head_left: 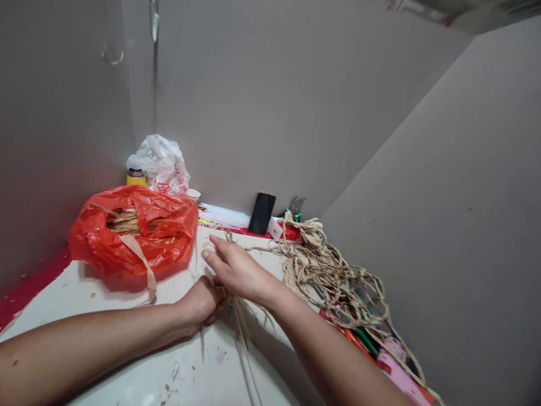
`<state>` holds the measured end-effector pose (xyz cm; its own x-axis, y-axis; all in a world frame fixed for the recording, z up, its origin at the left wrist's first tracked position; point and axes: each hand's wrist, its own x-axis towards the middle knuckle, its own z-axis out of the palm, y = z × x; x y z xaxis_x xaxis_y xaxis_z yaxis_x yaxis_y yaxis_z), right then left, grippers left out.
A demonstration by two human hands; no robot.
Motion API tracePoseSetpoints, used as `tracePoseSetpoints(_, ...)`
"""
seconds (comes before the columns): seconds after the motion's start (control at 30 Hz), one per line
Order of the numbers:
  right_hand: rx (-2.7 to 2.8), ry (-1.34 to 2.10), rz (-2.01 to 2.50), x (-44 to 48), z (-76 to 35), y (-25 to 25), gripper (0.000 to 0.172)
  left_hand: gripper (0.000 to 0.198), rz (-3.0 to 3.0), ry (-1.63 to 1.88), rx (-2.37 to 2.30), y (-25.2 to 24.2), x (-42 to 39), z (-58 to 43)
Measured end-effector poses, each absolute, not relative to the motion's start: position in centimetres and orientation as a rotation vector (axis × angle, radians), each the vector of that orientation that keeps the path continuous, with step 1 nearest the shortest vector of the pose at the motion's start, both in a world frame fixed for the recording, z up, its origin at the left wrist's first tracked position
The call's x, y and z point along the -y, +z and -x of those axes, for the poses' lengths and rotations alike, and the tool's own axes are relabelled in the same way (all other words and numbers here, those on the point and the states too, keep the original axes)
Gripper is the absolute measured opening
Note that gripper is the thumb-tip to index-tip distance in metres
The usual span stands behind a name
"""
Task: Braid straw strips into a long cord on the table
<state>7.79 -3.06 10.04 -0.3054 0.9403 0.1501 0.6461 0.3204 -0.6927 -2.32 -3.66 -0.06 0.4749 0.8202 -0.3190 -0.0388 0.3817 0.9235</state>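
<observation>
My left hand (203, 301) is closed around thin straw strands (243, 332), low over the white tabletop. Loose ends of the strands trail from it towards the near edge. Crossing above it, my right hand (236, 269) has its thumb and a finger stretched out to the left, slightly apart; its other fingers are hidden. Behind that hand, a thin straw rope (264, 248) runs right into a tangled heap of braided rope (338, 282). To the left sits a red plastic bag (169, 225) with dry straw (124, 221) in its opening.
At the back stand a white plastic bag (158, 160), a yellow jar (136, 177), a small white cup (193, 194) and a black phone (262, 213) leaning on the wall. Green-handled pliers (296, 208) lie by the rope. Grey walls enclose the white table (139, 361).
</observation>
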Motion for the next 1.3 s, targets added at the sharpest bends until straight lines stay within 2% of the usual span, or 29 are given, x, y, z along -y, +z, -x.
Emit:
tracePoseSetpoints(0.13,1.870,0.742,1.444,4.6,-11.4,10.3,0.039,0.022,-1.012,0.571,-0.854,0.0,3.4,2.5)
tracePoseSetpoints(0.27,1.546,1.006,1.497,8.0,-15.8,11.0,0.039,0.024,-0.963,0.564,-0.860,0.3,3.2,2.6)
tracePoseSetpoints(0.4,1.402,1.224,1.463,10.0,-16.1,8.8,0.026,0.023,-0.967,0.569,-0.860,0.3,3.2,2.5)
tracePoseSetpoints(0.57,1.416,1.017,1.533,9.6,-13.4,4.3,0.018,0.022,-0.983,0.596,-0.833,0.2,3.1,2.3)
tracePoseSetpoints(0.7,1.439,0.832,1.535,8.8,-12.7,3.1,0.016,0.018,-0.975,0.592,-0.832,0.3,3.1,2.3)
tracePoseSetpoints(0.9,1.332,1.095,1.577,8.7,-12.8,2.5,0.018,0.026,-0.974,0.591,-0.836,0.3,3.1,2.3)
tracePoseSetpoints(1.03,1.250,1.133,1.551,8.7,-12.8,1.8,0.016,0.028,-0.995,0.583,-0.830,0.3,3.1,2.2)
tracePoseSetpoints(1.3,1.416,0.889,1.555,8.7,-13.3,1.2,0.013,0.030,-1.044,0.566,-0.871,0.3,3.3,2.2)
